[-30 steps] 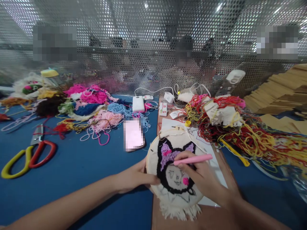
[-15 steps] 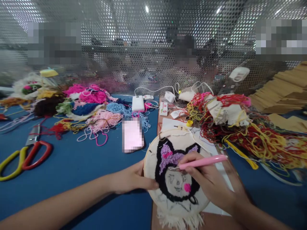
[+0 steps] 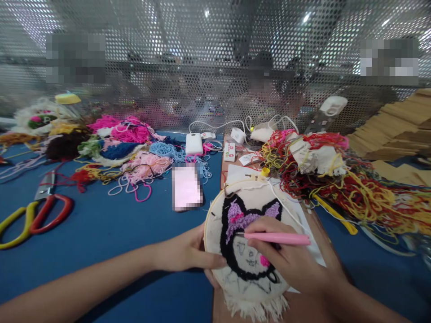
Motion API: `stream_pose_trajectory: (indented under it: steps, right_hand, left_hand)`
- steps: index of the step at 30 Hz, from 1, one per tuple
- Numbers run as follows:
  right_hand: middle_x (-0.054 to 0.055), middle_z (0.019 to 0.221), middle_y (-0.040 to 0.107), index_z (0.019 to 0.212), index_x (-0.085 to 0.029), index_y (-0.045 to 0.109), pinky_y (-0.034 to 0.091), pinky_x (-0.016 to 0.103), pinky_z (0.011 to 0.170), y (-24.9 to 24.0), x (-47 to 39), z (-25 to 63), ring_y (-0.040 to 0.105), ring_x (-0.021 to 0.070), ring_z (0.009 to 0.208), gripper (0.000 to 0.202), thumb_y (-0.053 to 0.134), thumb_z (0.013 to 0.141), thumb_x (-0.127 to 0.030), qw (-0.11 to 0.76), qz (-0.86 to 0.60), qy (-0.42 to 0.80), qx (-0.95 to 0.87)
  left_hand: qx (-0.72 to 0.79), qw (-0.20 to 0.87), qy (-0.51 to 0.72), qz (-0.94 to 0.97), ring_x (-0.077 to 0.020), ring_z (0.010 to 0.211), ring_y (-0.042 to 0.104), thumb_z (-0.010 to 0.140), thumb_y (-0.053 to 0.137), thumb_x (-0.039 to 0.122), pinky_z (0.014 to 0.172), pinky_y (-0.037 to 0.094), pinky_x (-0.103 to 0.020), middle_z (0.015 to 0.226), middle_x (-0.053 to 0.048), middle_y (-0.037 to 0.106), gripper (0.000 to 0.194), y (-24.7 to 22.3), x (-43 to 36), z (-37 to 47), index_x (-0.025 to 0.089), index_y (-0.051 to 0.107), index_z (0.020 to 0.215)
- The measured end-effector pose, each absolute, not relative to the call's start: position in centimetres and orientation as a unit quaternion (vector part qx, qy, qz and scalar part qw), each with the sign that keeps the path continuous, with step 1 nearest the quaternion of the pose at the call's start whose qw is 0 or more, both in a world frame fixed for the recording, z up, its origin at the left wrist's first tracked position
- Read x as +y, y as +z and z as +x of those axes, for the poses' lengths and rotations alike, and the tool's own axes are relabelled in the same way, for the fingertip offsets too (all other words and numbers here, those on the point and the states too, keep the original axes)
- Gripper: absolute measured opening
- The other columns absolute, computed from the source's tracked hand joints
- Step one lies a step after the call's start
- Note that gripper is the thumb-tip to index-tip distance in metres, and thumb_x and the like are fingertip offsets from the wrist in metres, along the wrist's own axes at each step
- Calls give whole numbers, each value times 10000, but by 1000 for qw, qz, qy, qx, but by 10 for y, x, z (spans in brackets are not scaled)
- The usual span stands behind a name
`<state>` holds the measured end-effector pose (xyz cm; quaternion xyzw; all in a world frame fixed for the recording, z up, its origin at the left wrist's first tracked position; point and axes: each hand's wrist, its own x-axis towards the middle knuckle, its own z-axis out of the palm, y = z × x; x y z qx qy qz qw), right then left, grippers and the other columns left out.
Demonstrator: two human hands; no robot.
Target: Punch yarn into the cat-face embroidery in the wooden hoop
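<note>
My left hand (image 3: 193, 253) grips the left edge of a round embroidery hoop (image 3: 213, 244), thumb on top of the white cloth and fingers beneath. The cloth carries a black-outlined cat-eared head with purple loops, a bright pink cheek patch (image 3: 264, 260) and a pencilled face. In my right hand (image 3: 291, 264) is a punch needle with a pink handle (image 3: 286, 238), lying nearly level. Its metal tip meets the cloth just below the purple area; how deep it sits cannot be made out. White fringe (image 3: 256, 309) hangs from the hoop's lower side.
Red-and-yellow-handled scissors (image 3: 50, 213) lie at left on the blue table. Yarn heaps (image 3: 141, 166) spread behind them, with more tangled yarn (image 3: 357, 188) at right. A pixelated phone-like slab (image 3: 187, 187), a white device (image 3: 194, 144) and a yellow tool (image 3: 335, 214) lie around the hoop.
The pink handle has tipped from slanting upward to nearly level, and my right hand has come slightly lower and left. My left hand keeps its grip on the hoop.
</note>
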<state>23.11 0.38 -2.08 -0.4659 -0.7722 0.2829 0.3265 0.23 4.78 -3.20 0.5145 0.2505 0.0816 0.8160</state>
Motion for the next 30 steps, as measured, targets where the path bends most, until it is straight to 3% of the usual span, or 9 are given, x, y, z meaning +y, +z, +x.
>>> stream_pose_trajectory:
  steps: [3,7,10,14,18,30]
  right_hand:
    - [31,851,654,921,-228,605,460,333,737,-25,4,225,587,182,819,122,489,904,-261,298,-441,219,-817]
    - [40,876,665,990,-238,613,444,384,780,-30,3,220,580,208,848,155,488,898,-229,291,-411,155,-850]
    - [24,875,664,954,-238,606,455,347,754,-28,3,224,586,190,836,111,517,888,-253,317,-421,201,-826]
    - [7,778,607,884,-222,572,453,249,584,-21,1,233,568,133,686,139,464,914,-304,388,-476,330,-717]
    - [2,734,566,845,-209,573,433,221,535,-21,-1,236,543,111,628,198,451,913,-349,449,-468,373,-664]
    - [0,703,558,862,-211,561,424,241,506,-28,-4,230,528,112,573,212,455,902,-391,420,-492,373,-665]
  left_hand:
    - [239,817,72,521,-201,822,665,808,630,273,737,555,-362,987,-80,683,489,-31,46,4,190,462,1260]
    - [234,800,102,543,-203,951,624,790,652,245,846,513,-346,1041,-70,667,475,-30,45,5,185,495,1234]
    - [232,804,91,540,-209,959,621,795,647,255,861,505,-366,990,-63,682,516,-29,46,4,193,460,1272]
    - [233,796,104,549,-216,1026,595,797,646,256,934,460,-387,963,-60,689,576,-28,47,3,197,404,1317]
    - [230,807,92,536,-215,921,641,803,638,244,825,525,-382,1019,-84,673,570,-28,46,3,199,392,1315]
    - [229,811,102,529,-210,824,668,801,642,256,700,561,-352,963,-75,679,621,-29,43,4,217,336,1339]
